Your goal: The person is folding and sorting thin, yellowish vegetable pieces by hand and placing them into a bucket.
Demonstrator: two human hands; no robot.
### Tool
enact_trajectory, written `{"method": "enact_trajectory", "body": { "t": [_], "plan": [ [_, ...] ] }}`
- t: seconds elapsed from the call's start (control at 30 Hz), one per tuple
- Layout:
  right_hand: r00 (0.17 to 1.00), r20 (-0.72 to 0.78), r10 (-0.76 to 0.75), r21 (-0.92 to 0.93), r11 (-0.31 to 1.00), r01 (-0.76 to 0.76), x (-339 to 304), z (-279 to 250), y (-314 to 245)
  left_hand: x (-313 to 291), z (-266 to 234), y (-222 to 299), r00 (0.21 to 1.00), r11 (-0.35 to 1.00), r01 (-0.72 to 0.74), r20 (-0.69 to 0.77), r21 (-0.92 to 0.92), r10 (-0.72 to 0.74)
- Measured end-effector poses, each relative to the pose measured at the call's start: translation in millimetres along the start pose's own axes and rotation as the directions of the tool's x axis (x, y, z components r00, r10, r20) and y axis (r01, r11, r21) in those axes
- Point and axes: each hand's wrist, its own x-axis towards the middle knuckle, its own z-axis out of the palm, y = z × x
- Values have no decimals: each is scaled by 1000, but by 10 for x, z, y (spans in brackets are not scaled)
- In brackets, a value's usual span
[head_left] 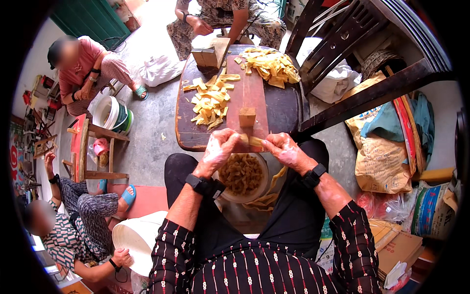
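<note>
Between my hands, at the near edge of the dark wooden stool top [191,134], is a yellow strip [250,140] of what looks like food. My left hand [221,148] pinches its left end. The fingers of my right hand [288,150] are closed on the other end. Just beyond them a small wooden block [247,116] stands on a reddish board [245,95]. One pile of yellow strips [211,100] lies left of the board and another pile [274,66] at its far right. Below my hands, a white tub [265,185] holds brownish-yellow pieces [240,174].
Across the stool, a person [227,22] works beside a second wooden block [204,57]. Two more people sit at the left, near a white bucket [108,115] and a wooden stool [105,152]. A dark chair [362,98] and a paper sack [382,164] stand at my right.
</note>
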Motion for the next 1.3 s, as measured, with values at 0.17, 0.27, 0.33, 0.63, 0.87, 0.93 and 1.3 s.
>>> {"method": "enact_trajectory", "body": {
  "t": [0.17, 0.27, 0.33, 0.63, 0.87, 0.93, 1.3],
  "plan": [
    [987, 51, 152, 133, 979, -157, -258, -77, -28, -275, -150, 158, 993, 995, 95, 72, 28, -96],
    [990, 51, 133, 240, 961, -141, -436, -65, -255, -425, -198, 374, 971, 991, 124, 201, 43, -130],
    [995, 59, 80, 296, 951, -94, -542, 3, -378, -594, -219, 305, 981, 994, 29, 188, 101, -47],
    [962, 264, -71, 146, 989, 33, -938, 299, -811, -1276, 16, 700, 939, 967, -237, 278, 92, 204],
    [929, 357, -101, 118, 991, 63, -1194, 351, -1025, -1615, 121, 587, 884, 931, -349, 367, 108, 289],
    [928, 358, -102, 74, 994, 81, -1199, 401, -1050, -1661, -20, 599, 902, 944, -309, 352, 117, 251],
    [925, 349, -152, -25, 985, 172, -995, 700, -1229, -1804, -286, 837, 875, 713, -481, 338, 511, 348]
  ]
}}
